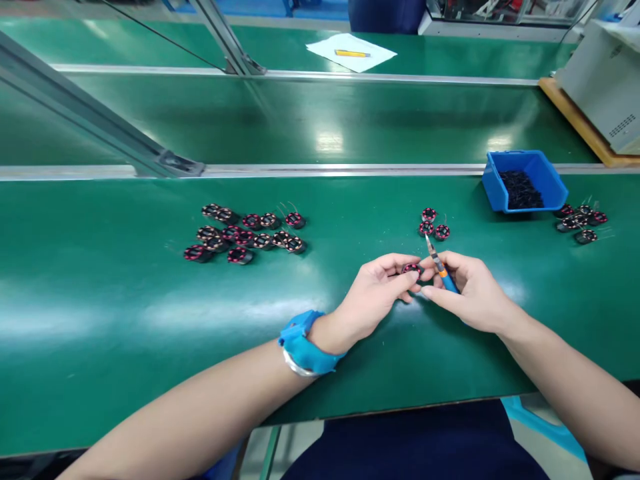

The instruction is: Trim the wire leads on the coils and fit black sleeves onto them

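In the head view, my left hand (377, 290) pinches a small round black coil part (412, 269) with a ring of pink spots on its top. My right hand (470, 288) is closed around slim pliers (447, 279) with blue and orange handles, their metal tip pointing up and away from me. The fingers of both hands meet around the held part. Just beyond the plier tip sits a small group of similar coil parts (442, 232), some with thin wires standing up. A blue strap is wrapped around my left wrist.
Several more coil parts (245, 238) lie in rows at left on the green table (150, 347). A blue bin (553, 193) of short black pieces stands at right, with another cluster (585, 237) beside it. Metal frame posts (100, 113) rise at the left. Paper (330, 50) and a yellow pen (353, 53) lie farther back.
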A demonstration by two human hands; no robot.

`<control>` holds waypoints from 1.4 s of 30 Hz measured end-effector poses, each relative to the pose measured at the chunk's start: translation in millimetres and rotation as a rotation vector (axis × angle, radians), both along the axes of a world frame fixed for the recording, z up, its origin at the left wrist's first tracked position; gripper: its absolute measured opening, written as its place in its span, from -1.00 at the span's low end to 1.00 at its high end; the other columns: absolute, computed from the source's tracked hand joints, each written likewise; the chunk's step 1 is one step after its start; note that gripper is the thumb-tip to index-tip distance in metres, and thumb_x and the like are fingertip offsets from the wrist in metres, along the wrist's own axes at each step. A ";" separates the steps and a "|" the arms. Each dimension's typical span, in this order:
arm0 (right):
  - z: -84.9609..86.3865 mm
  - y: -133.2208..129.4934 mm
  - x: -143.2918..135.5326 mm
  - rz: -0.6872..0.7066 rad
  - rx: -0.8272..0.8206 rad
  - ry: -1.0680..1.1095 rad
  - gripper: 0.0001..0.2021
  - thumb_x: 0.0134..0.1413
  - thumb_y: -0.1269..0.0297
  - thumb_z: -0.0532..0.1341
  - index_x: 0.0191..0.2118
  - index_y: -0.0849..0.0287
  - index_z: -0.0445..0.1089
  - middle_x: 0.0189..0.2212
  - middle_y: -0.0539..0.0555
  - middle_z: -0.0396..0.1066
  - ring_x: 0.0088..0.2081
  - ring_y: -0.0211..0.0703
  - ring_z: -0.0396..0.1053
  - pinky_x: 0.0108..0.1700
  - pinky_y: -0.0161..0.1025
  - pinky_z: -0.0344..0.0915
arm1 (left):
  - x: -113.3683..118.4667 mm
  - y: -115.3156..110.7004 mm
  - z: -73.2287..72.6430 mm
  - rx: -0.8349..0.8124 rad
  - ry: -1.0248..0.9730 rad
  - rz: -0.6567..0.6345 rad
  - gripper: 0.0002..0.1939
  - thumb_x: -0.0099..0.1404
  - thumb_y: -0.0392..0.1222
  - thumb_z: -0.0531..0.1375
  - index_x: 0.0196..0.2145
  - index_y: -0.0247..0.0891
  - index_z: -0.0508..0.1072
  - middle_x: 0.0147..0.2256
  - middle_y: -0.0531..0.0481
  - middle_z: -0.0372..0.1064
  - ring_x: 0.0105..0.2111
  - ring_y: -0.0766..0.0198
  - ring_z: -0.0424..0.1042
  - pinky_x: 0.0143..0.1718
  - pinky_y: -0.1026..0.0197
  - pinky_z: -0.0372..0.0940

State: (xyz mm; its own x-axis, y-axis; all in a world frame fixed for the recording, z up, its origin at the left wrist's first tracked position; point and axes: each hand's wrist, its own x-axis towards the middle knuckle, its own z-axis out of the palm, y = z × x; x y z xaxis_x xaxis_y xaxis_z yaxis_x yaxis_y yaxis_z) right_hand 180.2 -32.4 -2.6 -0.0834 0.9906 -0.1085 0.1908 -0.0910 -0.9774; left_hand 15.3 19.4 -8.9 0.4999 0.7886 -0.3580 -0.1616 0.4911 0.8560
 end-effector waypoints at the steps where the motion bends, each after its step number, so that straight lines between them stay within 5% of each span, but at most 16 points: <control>1: -0.4 0.6 -0.2 -0.020 0.002 0.014 -0.76 -0.02 0.26 0.32 -0.21 0.21 0.38 -0.33 0.04 0.42 -0.41 -0.28 0.31 -0.30 -0.26 0.30 | 0.3 -0.9 -0.6 0.026 0.005 0.002 -0.77 0.09 -0.32 0.34 -0.26 -0.39 0.48 -0.33 -0.05 0.52 -0.53 0.47 0.42 -0.55 0.46 0.34; 12: -2.9 6.6 -2.4 -0.188 -0.017 0.124 -0.60 -0.14 0.13 0.39 -0.19 0.20 0.35 -0.32 0.08 0.48 -0.34 -0.20 0.42 -0.23 -0.18 0.39 | -0.3 -7.2 -3.9 -0.058 -0.074 -0.050 -0.63 -0.04 -0.32 0.44 -0.30 -0.36 0.39 -0.40 -0.01 0.53 -0.41 0.31 0.55 -0.40 0.35 0.44; 20: -4.6 9.0 -4.8 -0.156 0.023 0.090 -0.79 -0.06 0.27 0.32 -0.28 0.19 0.35 -0.47 -0.02 0.40 -0.42 -0.27 0.37 -0.30 -0.25 0.34 | 3.6 -12.7 -7.2 0.053 -0.014 -0.104 -0.65 -0.05 -0.35 0.43 -0.38 -0.34 0.33 -0.52 0.06 0.49 -0.49 0.36 0.52 -0.43 0.37 0.41; 26: 1.4 19.4 15.1 -0.380 -0.013 0.156 -0.65 -0.24 0.16 0.41 -0.32 0.18 0.34 -0.52 -0.09 0.34 -0.51 -0.34 0.27 -0.37 -0.27 0.27 | -0.9 -13.0 -6.7 0.048 0.026 -0.193 -0.64 -0.06 -0.35 0.43 -0.40 -0.32 0.30 -0.48 0.05 0.50 -0.50 0.35 0.53 -0.44 0.36 0.42; 30: 7.3 13.9 20.1 -0.176 -0.149 0.164 -0.61 -0.24 0.15 0.43 -0.29 0.21 0.36 -0.44 -0.01 0.43 -0.43 -0.28 0.35 -0.29 -0.23 0.31 | -1.7 -13.7 -8.0 0.049 0.002 -0.135 -0.60 -0.09 -0.34 0.45 -0.40 -0.32 0.30 -0.49 0.08 0.48 -0.54 0.37 0.51 -0.49 0.38 0.40; 34: 7.3 8.3 9.4 -0.037 -0.120 0.106 -0.67 -0.18 0.18 0.40 -0.32 0.21 0.34 -0.47 -0.01 0.41 -0.42 -0.26 0.36 -0.25 -0.21 0.30 | -0.1 -14.3 -8.8 0.056 -0.015 -0.117 -0.59 -0.11 -0.35 0.45 -0.42 -0.30 0.27 -0.53 0.10 0.46 -0.54 0.38 0.50 -0.47 0.38 0.41; 42: 12.3 11.0 23.0 -0.246 -0.065 0.118 -0.63 -0.28 0.17 0.46 -0.34 0.19 0.36 -0.49 -0.06 0.34 -0.48 -0.33 0.24 -0.38 -0.29 0.23 | -0.5 -12.2 -6.9 0.098 0.048 -0.095 -0.60 -0.10 -0.34 0.44 -0.40 -0.31 0.30 -0.49 0.10 0.46 -0.56 0.38 0.49 -0.52 0.39 0.38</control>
